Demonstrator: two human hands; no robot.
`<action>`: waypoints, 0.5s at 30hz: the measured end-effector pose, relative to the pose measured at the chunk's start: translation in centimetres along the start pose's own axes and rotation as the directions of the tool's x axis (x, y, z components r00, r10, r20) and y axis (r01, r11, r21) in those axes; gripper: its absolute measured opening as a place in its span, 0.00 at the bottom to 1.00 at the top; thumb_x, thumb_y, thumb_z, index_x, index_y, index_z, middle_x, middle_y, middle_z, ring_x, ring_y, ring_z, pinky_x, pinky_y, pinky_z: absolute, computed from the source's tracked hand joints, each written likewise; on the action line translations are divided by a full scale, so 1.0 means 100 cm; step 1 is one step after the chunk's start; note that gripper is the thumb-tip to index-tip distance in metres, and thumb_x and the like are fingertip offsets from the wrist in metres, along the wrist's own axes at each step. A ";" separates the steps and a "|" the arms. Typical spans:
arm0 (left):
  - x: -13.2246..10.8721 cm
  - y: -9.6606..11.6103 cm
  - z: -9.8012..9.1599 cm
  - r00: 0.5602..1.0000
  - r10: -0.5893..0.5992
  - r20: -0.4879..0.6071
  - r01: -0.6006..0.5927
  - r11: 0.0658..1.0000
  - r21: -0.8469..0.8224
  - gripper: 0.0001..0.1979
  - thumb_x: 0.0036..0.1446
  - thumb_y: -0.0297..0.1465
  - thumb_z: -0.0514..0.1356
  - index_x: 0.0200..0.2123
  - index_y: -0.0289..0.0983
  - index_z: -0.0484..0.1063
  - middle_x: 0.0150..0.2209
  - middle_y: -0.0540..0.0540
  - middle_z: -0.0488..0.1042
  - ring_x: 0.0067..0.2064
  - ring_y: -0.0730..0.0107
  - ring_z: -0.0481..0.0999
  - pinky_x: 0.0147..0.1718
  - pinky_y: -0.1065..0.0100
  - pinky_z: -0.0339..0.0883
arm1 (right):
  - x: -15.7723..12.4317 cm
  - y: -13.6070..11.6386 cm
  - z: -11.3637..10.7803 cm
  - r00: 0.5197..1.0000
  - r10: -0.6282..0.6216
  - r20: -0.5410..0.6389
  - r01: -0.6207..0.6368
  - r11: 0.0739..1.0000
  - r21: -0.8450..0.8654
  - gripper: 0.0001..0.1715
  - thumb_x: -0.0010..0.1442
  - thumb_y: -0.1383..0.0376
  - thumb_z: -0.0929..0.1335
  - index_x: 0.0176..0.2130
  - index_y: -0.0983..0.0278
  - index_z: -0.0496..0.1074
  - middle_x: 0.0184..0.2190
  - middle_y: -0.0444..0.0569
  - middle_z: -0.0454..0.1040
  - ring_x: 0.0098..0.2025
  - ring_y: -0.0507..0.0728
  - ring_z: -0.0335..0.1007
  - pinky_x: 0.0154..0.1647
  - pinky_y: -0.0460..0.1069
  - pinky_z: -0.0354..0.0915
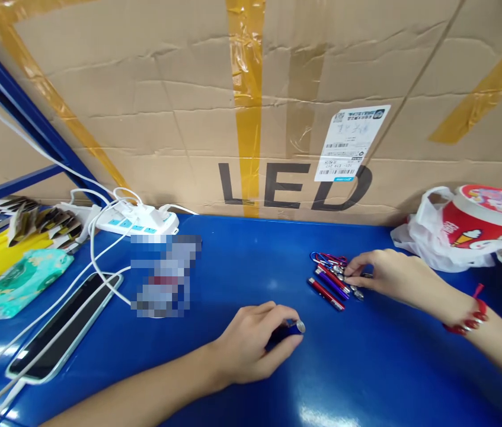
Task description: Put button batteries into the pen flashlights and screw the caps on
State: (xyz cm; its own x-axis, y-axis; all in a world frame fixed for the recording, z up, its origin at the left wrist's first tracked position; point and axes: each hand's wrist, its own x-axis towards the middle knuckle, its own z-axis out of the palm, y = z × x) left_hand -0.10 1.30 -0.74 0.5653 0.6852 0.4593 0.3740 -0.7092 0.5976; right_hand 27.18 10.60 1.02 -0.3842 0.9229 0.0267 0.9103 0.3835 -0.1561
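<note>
My left hand (262,338) is closed around a blue keychain flashlight (296,328), a small metal tube whose silver round end sticks out between thumb and index finger. To the right, my right hand (379,273) reaches into a small pile, thumb and fingertips pinched together over its silver clasps (357,292). What lies between those fingertips is too small to make out. In the pile are a red tube (325,294) at the near side, a purple tube (333,284) and another red tube behind it. Red and blue carabiner clips (328,259) lie at the pile's far end.
A large cardboard box (179,118) walls off the back of the blue table (242,261). At left are a white power strip (144,222), cables, a phone (66,329), a green packet (24,281) and a blurred-out item. A red cup (468,222) in a plastic bag stands right.
</note>
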 end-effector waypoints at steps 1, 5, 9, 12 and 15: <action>0.000 0.000 0.000 1.000 -0.001 0.003 0.001 1.000 0.000 0.03 0.59 0.28 0.51 0.38 0.37 0.62 0.32 0.48 0.74 0.30 0.71 0.72 0.32 0.72 0.66 | 0.001 0.000 0.000 1.000 0.013 0.018 -0.013 1.000 0.013 0.07 0.51 0.57 0.69 0.28 0.56 0.76 0.27 0.41 0.78 0.28 0.57 0.74 0.20 0.46 0.59; -0.001 0.000 0.000 1.000 -0.016 0.013 0.016 1.000 0.013 0.04 0.60 0.29 0.50 0.38 0.37 0.63 0.33 0.48 0.75 0.32 0.71 0.73 0.33 0.72 0.67 | 0.003 -0.001 0.001 0.994 0.041 0.098 -0.045 0.998 0.044 0.11 0.53 0.55 0.67 0.29 0.56 0.75 0.28 0.42 0.78 0.29 0.56 0.74 0.22 0.46 0.60; -0.003 0.000 0.001 1.000 -0.022 0.021 0.021 0.999 0.040 0.06 0.61 0.31 0.49 0.39 0.37 0.63 0.34 0.48 0.75 0.33 0.71 0.74 0.34 0.71 0.68 | 0.004 -0.004 -0.001 0.993 0.044 0.112 -0.047 0.999 0.019 0.11 0.53 0.54 0.66 0.29 0.57 0.75 0.28 0.42 0.78 0.30 0.56 0.74 0.23 0.46 0.61; -0.006 0.001 0.001 0.999 -0.031 0.020 0.029 0.997 0.067 0.07 0.61 0.32 0.49 0.40 0.37 0.64 0.34 0.48 0.75 0.33 0.70 0.74 0.34 0.70 0.68 | 0.003 -0.006 -0.003 0.994 0.003 0.112 -0.006 0.999 0.032 0.12 0.54 0.56 0.65 0.30 0.57 0.75 0.29 0.42 0.78 0.30 0.56 0.74 0.23 0.46 0.61; -0.008 0.002 0.001 0.999 -0.049 0.024 0.046 0.995 0.086 0.08 0.61 0.32 0.50 0.40 0.37 0.64 0.34 0.48 0.75 0.34 0.70 0.75 0.34 0.70 0.68 | 0.002 -0.008 -0.004 0.996 -0.012 0.092 0.010 1.000 0.026 0.12 0.54 0.56 0.65 0.30 0.58 0.75 0.29 0.43 0.78 0.30 0.56 0.75 0.23 0.46 0.62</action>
State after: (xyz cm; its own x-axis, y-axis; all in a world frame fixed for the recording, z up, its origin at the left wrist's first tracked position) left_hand -0.44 0.58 -1.03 0.5641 0.7146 0.4137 0.4616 -0.6883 0.5596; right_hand 26.40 10.48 1.51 -0.4080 0.9109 -0.0619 0.9019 0.3917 -0.1819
